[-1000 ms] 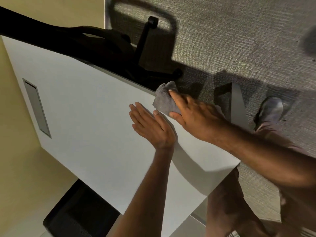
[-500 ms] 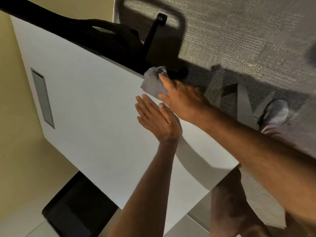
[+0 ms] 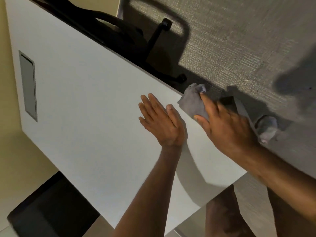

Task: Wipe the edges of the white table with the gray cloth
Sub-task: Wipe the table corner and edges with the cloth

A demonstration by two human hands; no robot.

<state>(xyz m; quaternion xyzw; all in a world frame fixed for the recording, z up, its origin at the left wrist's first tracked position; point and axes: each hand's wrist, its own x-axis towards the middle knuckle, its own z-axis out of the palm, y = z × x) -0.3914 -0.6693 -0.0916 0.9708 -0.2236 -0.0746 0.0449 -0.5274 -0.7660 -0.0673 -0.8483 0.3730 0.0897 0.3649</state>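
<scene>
**Cloth at the bench's far edge, one hand flat beside it**

The white bench (image 3: 82,103) fills most of the head view, tilted, and everything here is placed against it. The gray cloth (image 3: 192,102) lies bunched on the bench's long edge facing the carpet, part of it on the top surface and part hanging over the lip. The right hand (image 3: 225,127) presses down on the cloth; its grip is a loose spread-fingered hold, forefinger stretched along the cloth's outer side and thumb at its near corner, with the palm covering the rest. How far the cloth extends under the palm cannot be told.

The left hand (image 3: 162,120) rests flat on the bench top just beside the cloth, further in from that edge. Its fingers are straight and close together, the grip fully flat and holding nothing. The two hands are near each other but apart.

Set into the bench top on the side away from the cloth is a long gray rectangular slot (image 3: 28,85). Beyond the wiped edge stands a black office chair (image 3: 123,40), its base and castors on the gray carpet (image 3: 239,40). A gray shoe (image 3: 266,128) shows on the carpet just past the right hand.
</scene>
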